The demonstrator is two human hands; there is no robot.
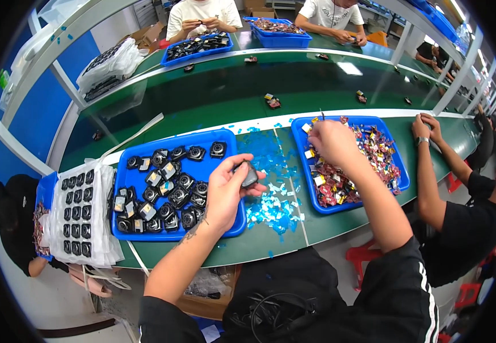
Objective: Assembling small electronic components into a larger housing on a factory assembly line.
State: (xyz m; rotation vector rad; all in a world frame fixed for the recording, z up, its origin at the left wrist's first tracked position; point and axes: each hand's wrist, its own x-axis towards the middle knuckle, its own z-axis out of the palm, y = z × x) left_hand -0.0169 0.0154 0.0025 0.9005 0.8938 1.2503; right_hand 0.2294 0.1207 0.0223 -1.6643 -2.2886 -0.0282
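My left hand [223,186] is closed around a small dark housing [250,175], its smooth grey face showing between thumb and fingers. Beneath that hand is the right side of a blue tray [131,180] with several black camera-like housings [185,181], some bearing a round lens ring. My right hand [334,142] reaches over a second blue tray [305,183], heaped with small red, white and yellow circuit parts [373,154]. Its fingers are pinched together; a thin dark tip shows above them, but I cannot make out what they hold.
Blue and white film scraps [276,211] litter the green bench between the trays. Left stands a stack of white sheets with rows of black housings [77,214]. Ahead, parts lie on a green conveyor [213,91]. A co-worker's hands [425,127] rest at right; others sit across.
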